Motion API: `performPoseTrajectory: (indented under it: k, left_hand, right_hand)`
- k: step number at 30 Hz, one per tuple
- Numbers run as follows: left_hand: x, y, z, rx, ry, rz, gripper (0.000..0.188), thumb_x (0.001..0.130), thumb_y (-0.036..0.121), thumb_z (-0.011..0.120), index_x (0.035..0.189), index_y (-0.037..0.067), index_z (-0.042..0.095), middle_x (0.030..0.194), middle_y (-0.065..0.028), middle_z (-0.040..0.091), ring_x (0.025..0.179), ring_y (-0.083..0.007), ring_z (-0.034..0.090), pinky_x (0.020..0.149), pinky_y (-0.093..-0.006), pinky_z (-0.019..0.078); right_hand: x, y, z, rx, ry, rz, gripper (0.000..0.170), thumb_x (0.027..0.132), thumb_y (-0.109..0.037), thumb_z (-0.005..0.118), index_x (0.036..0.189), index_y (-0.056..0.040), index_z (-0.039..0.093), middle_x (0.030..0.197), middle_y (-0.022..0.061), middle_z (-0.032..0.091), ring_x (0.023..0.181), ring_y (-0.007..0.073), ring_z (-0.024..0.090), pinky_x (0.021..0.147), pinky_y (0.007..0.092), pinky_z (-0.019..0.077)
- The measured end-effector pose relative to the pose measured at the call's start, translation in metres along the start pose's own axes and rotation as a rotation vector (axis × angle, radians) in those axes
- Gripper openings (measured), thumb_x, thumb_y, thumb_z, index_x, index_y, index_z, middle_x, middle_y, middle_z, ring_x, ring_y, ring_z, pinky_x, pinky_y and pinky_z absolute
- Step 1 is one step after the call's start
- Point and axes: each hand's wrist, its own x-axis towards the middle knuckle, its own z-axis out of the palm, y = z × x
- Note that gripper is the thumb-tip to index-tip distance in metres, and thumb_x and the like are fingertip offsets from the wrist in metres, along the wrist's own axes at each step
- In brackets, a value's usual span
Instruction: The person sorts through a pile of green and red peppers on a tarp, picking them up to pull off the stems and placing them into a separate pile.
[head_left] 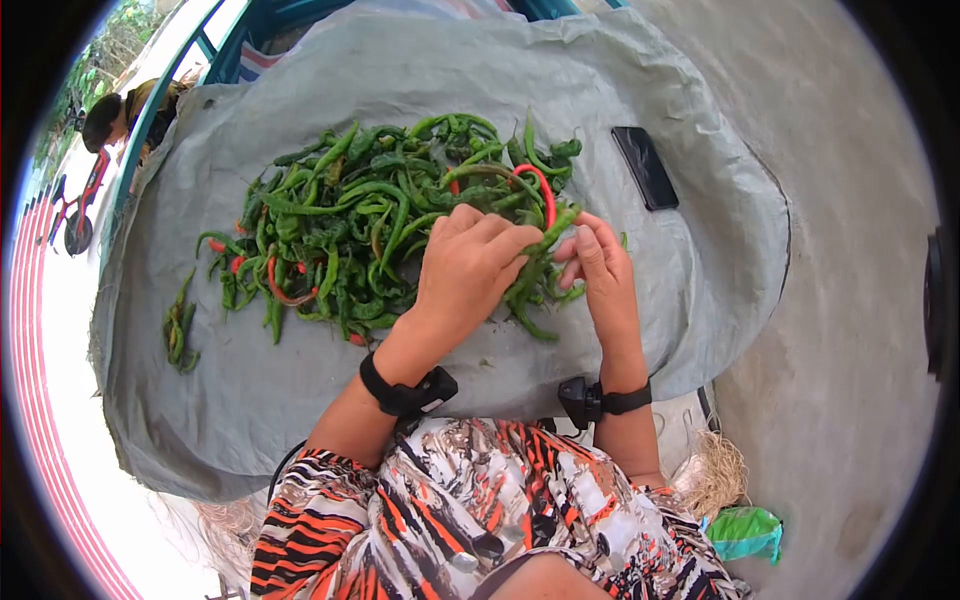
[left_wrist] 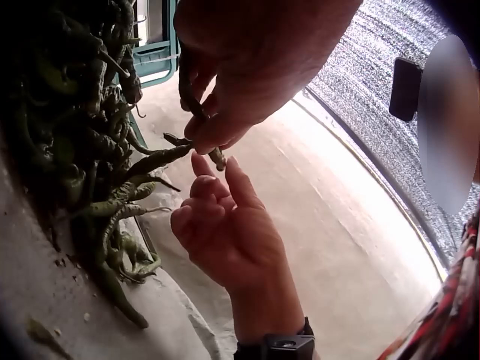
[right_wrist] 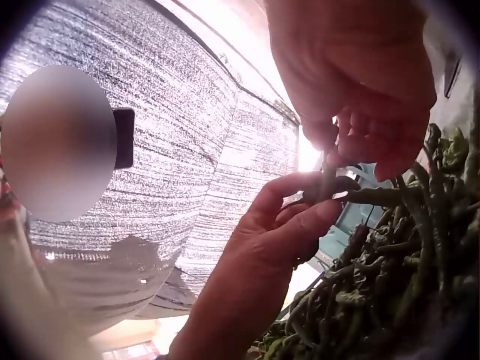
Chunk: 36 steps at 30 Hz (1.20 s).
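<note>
My left hand (head_left: 470,265) pinches a green chilli pepper (head_left: 560,228) between thumb and forefinger, above the near right part of the pepper heap (head_left: 360,215). On the other side, my right hand (head_left: 605,275) has its thumb and fingertips at the pepper's end. The left wrist view shows that end (left_wrist: 218,159) between the right hand's thumb and forefinger, the other fingers curled. Another green pepper (left_wrist: 154,161) reaches the left fingertips there. In the right wrist view, the left thumb (right_wrist: 319,217) presses against the held pepper. A curved red pepper (head_left: 543,190) lies just beyond the hands.
The heap, mostly green with some red peppers, lies on a grey sheet (head_left: 700,300). A black phone (head_left: 645,168) lies at the right. Several wilted peppers (head_left: 180,325) sit apart at the left. Beyond the left edge are a person (head_left: 125,115) and a red scooter (head_left: 88,200).
</note>
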Motion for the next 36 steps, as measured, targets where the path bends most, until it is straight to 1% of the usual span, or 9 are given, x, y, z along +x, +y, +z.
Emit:
performPoseTrajectory:
  k: [5, 10, 14, 20, 24, 27, 30, 33, 36]
  left_hand:
    - [-0.005, 0.008, -0.006, -0.072, -0.068, 0.005, 0.024, 0.078, 0.01, 0.073, 0.1, 0.015, 0.069, 0.087, -0.001, 0.065, 0.085, -0.0229, 0.058, 0.076, -0.0364, 0.0417]
    - [-0.016, -0.011, -0.01, -0.302, -0.028, -0.237, 0.014, 0.091, 0.009, 0.066, 0.104, 0.007, 0.069, 0.091, -0.0054, 0.066, 0.078, -0.0195, 0.061, 0.075, -0.0315, 0.0462]
    - [-0.02, -0.007, -0.015, -0.412, 0.129, -0.351, 0.019, 0.101, 0.012, 0.057, 0.116, 0.002, 0.063, 0.092, -0.0019, 0.061, 0.078, -0.0077, 0.057, 0.069, -0.0233, 0.047]
    - [-0.016, 0.001, -0.009, -0.621, 0.268, -0.457, 0.026, 0.099, 0.009, 0.06, 0.124, 0.002, 0.056, 0.093, -0.0034, 0.06, 0.077, -0.0078, 0.054, 0.064, -0.0236, 0.0458]
    - [-0.016, 0.003, -0.009, -0.475, 0.253, -0.43, 0.024, 0.092, 0.005, 0.066, 0.115, 0.002, 0.061, 0.09, -0.0053, 0.06, 0.074, -0.0113, 0.055, 0.064, -0.0267, 0.0455]
    - [-0.012, 0.002, -0.012, -0.394, 0.167, -0.496, 0.022, 0.087, 0.003, 0.068, 0.108, 0.004, 0.064, 0.088, -0.007, 0.059, 0.073, -0.0163, 0.056, 0.067, -0.03, 0.0465]
    - [-0.007, -0.004, -0.009, -0.162, 0.212, -0.321, 0.017, 0.089, 0.002, 0.067, 0.106, 0.006, 0.066, 0.095, -0.0018, 0.064, 0.078, -0.0104, 0.053, 0.067, -0.0238, 0.0443]
    - [0.004, -0.003, -0.007, -0.437, 0.123, -0.495, 0.02, 0.086, 0.003, 0.069, 0.106, 0.006, 0.067, 0.107, -0.0038, 0.067, 0.086, -0.0144, 0.054, 0.073, -0.0269, 0.0449]
    - [0.016, -0.006, -0.003, -0.362, 0.172, -0.348, 0.023, 0.081, 0.005, 0.073, 0.103, 0.008, 0.067, 0.109, -0.0075, 0.065, 0.098, -0.0252, 0.056, 0.084, -0.0353, 0.0456]
  right_hand:
    - [-0.008, -0.001, 0.001, 0.128, -0.123, 0.07, 0.023, 0.1, -0.026, 0.059, 0.108, -0.005, 0.065, 0.074, -0.0013, 0.059, 0.062, 0.0052, 0.053, 0.056, 0.0194, 0.04]
    - [-0.017, -0.009, -0.012, 0.118, 0.066, -0.145, 0.016, 0.099, -0.02, 0.06, 0.099, -0.0049, 0.063, 0.077, -0.0015, 0.059, 0.06, 0.0045, 0.051, 0.055, 0.0202, 0.0399]
    - [-0.018, -0.041, -0.019, -0.028, 0.19, -0.362, 0.015, 0.097, -0.018, 0.062, 0.099, -0.0038, 0.062, 0.078, -0.0008, 0.06, 0.06, 0.005, 0.051, 0.054, 0.0211, 0.0402]
    - [0.008, -0.046, -0.008, 0.203, 0.137, -0.544, 0.024, 0.095, -0.019, 0.064, 0.11, -0.0003, 0.061, 0.09, 0.0044, 0.063, 0.064, 0.0072, 0.055, 0.061, 0.0225, 0.0455]
    - [0.024, -0.037, 0.002, -0.528, 0.249, -0.256, 0.042, 0.093, -0.021, 0.065, 0.126, 0.002, 0.056, 0.113, 0.0134, 0.063, 0.075, 0.0154, 0.064, 0.071, 0.03, 0.0514]
    - [0.023, -0.009, -0.013, -0.769, 0.195, -0.249, 0.042, 0.09, -0.022, 0.066, 0.127, -0.0035, 0.058, 0.113, 0.0152, 0.063, 0.077, 0.0194, 0.066, 0.074, 0.0328, 0.0516]
    - [0.02, 0.016, -0.012, -0.719, 0.219, -0.169, 0.033, 0.089, -0.02, 0.067, 0.119, -0.0073, 0.064, 0.11, 0.0137, 0.064, 0.077, 0.0214, 0.066, 0.074, 0.0346, 0.0518]
    - [0.024, 0.045, -0.012, -0.507, 0.164, -0.089, 0.031, 0.088, -0.017, 0.067, 0.116, -0.0059, 0.065, 0.101, 0.0101, 0.065, 0.073, 0.0173, 0.065, 0.07, 0.0322, 0.0513]
    - [0.023, 0.051, -0.011, -0.331, 0.109, -0.057, 0.029, 0.087, -0.012, 0.068, 0.116, -0.005, 0.065, 0.093, 0.0043, 0.064, 0.069, 0.0102, 0.06, 0.066, 0.0273, 0.0495]
